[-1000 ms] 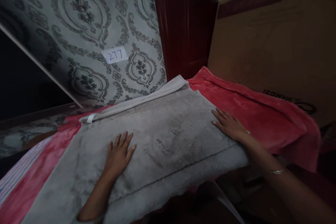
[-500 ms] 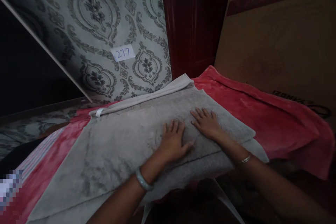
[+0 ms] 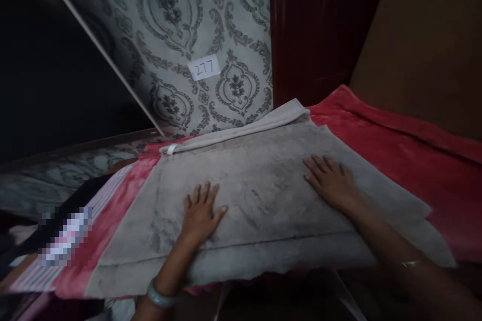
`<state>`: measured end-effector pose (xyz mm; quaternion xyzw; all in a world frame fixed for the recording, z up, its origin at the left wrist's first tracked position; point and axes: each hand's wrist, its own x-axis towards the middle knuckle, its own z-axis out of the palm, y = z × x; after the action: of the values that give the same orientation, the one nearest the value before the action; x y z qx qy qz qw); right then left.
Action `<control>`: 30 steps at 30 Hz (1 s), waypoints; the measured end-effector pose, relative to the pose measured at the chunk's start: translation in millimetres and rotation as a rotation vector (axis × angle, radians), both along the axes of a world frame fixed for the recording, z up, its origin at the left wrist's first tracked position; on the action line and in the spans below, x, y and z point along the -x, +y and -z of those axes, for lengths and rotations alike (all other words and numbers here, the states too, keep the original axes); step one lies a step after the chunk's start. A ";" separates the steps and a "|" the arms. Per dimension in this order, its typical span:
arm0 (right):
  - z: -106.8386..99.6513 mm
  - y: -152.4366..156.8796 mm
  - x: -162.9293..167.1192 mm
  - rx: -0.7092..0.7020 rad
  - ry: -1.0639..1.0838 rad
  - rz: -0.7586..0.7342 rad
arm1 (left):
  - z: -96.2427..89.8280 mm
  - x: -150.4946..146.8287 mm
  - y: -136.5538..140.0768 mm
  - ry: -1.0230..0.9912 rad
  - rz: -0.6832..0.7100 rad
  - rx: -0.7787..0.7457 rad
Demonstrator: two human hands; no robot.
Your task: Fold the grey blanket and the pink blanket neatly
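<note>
- Left hand (image 3: 199,218) and right hand (image 3: 333,183) rest palm-down, fingers spread, holding nothing, on a gray blanket (image 3: 259,190).
- Light, even pressure should avoid bunching it.

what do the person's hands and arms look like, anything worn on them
The left hand is ungloved, and a thick, rounded, pale grey-blue bangle circles that forearm. The right hand is ungloved too; its arm wears a thin, silvery bracelet, too blurred for detail. No sleeves show.
</note>
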<state>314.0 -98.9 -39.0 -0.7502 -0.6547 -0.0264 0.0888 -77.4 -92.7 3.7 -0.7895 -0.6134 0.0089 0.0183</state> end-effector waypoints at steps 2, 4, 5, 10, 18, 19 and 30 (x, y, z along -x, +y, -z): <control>5.6 0.2 -3.6 -0.023 0.001 -0.014 | 0.4 51.3 -1.1 0.046 -0.156 -0.037; 11.7 0.9 -6.9 -0.068 0.021 -0.032 | -0.5 99.1 -7.1 0.079 -0.314 -0.058; 15.0 1.6 -8.4 -0.092 0.038 -0.042 | -1.2 120.1 -11.7 0.088 -0.389 -0.063; 34.7 6.1 -17.8 -0.210 0.107 -0.114 | -6.4 184.5 -35.2 0.064 -0.555 -0.031; 15.3 33.4 -18.9 -0.119 0.125 -0.181 | -34.1 142.8 6.2 0.078 -0.448 -0.015; 4.3 40.8 -10.1 -0.094 0.104 -0.202 | -36.6 124.5 19.8 0.048 -0.359 -0.002; -28.9 126.2 51.0 0.090 0.057 -0.384 | -11.1 -13.2 141.0 -0.118 0.212 0.107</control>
<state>263.0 27.3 -10.1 -0.6153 -0.7834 0.0415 0.0768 -64.1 48.3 14.8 -0.8489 -0.5252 -0.0068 -0.0590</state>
